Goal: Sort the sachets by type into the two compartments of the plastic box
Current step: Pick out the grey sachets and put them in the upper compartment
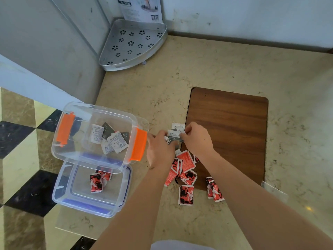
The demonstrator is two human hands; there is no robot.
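Both hands are bunched up around the middle of the frame over a little stack of white sachets (175, 132) with dark print on them. The right hand (195, 137) has its fingers curled in and is pinching the right end of that stack, while the left hand (159, 150) grips the left end, fingers curled down over the sachets so I can't see its fingertips properly. Just below the hands there's a loose heap of red sachets (186, 173) lying half on the marble counter (180, 69) and half on the lower left corner of a brown wooden board (228, 136), with a couple of strays off to the lower right of the heap. Over at centre left sits the clear plastic box (98, 136) with orange latches (138, 147), and it's got several white and dark sachets lying in it. Right below it, touching, is a second clear tray with blue trim (91, 188), holding a few red sachets. Up at the top of the frame a perforated metal corner shelf (133, 45) sits in the corner against the wall, with a printed cardboard insert (142, 9) standing behind it.
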